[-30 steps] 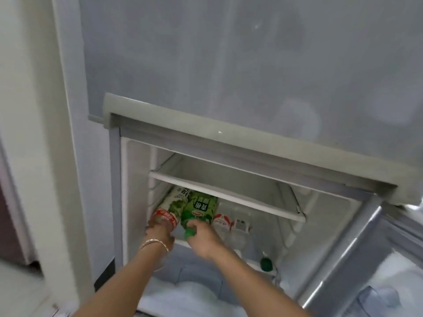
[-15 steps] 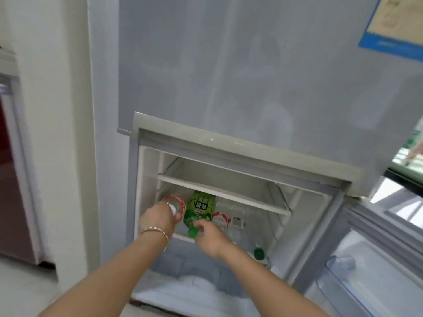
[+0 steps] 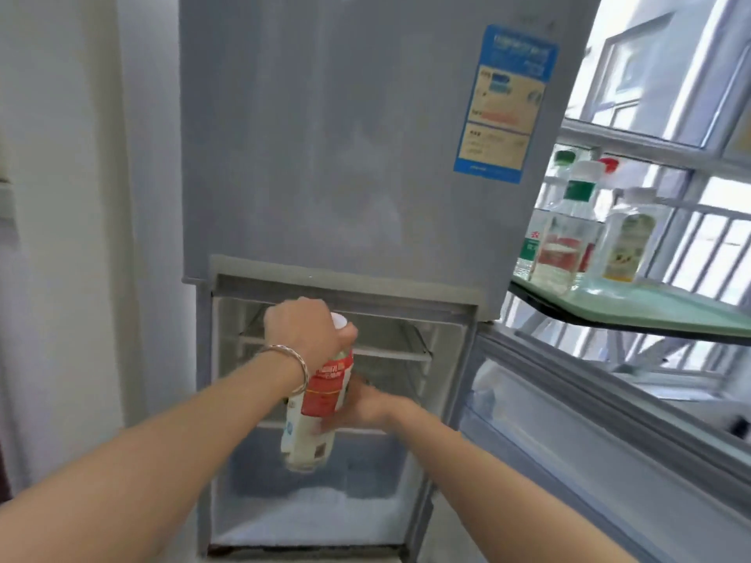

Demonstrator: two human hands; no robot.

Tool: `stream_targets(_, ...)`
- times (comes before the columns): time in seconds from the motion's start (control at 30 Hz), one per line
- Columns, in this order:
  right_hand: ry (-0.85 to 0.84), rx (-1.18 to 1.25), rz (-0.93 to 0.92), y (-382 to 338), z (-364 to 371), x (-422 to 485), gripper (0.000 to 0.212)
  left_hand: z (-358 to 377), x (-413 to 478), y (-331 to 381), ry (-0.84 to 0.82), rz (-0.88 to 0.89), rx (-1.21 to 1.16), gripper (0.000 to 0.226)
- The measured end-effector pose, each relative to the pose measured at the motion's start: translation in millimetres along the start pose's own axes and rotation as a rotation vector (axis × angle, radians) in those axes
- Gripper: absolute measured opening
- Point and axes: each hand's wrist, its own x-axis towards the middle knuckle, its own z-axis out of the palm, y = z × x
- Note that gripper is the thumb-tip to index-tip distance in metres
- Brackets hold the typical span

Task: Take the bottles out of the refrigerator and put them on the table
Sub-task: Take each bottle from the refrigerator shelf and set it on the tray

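at the open lower compartment of the refrigerator [image 3: 325,176], head view: a red-and-white bottle [image 3: 321,396] is held upright by its neck, just under the white cap [image 3: 340,320], in the left hand [image 3: 309,335], whose fingers are closed round it from above. the bottle hangs clear of the shelf [image 3: 386,353], in front of the compartment opening. a bracelet [image 3: 290,365] is worn on the left wrist. the right hand [image 3: 365,404] is reached in behind the bottle and is largely hidden by it; whether it is closed on a second bottle cannot be told. the lower door [image 3: 609,440] stands open to the right. beyond it, on a green-topped table [image 3: 658,306], several bottles [image 3: 565,237] are already stood upright close together, near the table's nearer edge.

risks, as judged from this view: the bottle is gripped only at the neck, so a cold, possibly damp surface could let it slip, and its hanging base could swing against the door frame or the open door as it is carried rightward. with the right hand worked out of sight behind it, the two could be knocked together. on the table, a hurried set-down could topple the crowded bottles or push one off the near edge.
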Motion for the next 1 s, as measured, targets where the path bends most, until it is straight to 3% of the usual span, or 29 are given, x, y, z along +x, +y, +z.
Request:
stream_targets(0.1, 0.074, 0.167, 0.02, -10.1, -30.0, -42.7, 0.058, -46.2, -1.4, 25.8, 0.098, 0.097, -0.102, 0.056)
stream_targets(0.27, 0.303, 0.233, -0.086, -38.6, -101.4, -111.2, 0.05, -126.6, 4.6, 73.1, 0.25, 0.211, -0.405, 0.069)
stream_targets(0.4, 0.573, 0.331, -0.135, -47.7, -163.2, -154.6, 0.058, -168.7, 8.3, 104.7, 0.288, 0.258, -0.709, 0.053)
stream_targets(0.47, 0.731, 0.333, -0.145, -49.4, -191.2, -175.2, 0.082, -174.0, 3.4, 124.6, 0.218, 0.295, -0.796, 0.039)
stream_targets(0.53, 0.874, 0.321, -0.167, -48.3, -214.4, -190.9, 0.092, -171.6, -3.7, 145.0, 0.094, 0.346, -0.971, 0.023)
stream_targets(0.63, 1.09, 0.297, -0.219, -36.0, -243.6, -205.8, 0.073, -167.4, -10.8, 180.9, -0.112, 0.44, -1.184, 0.022)
stream_targets(0.73, 1.248, 0.208, -0.207, -12.2, -269.9, -208.8, 0.059, -158.6, -12.7, 220.8, -0.243, 0.528, -1.157, 0.038)
stream_targets(0.87, 1.43, 0.096, -0.081, 34.5, -299.3, -203.1, 0.067, -135.0, -9.9, 272.5, -0.357, 0.639, -1.096, 0.044)
stream_targets(1.0, 1.451, 0.092, -0.027, 60.9, -320.6, -190.2, 0.071, -115.0, 0.0, 304.4, -0.409, 0.672, -1.079, 0.046)
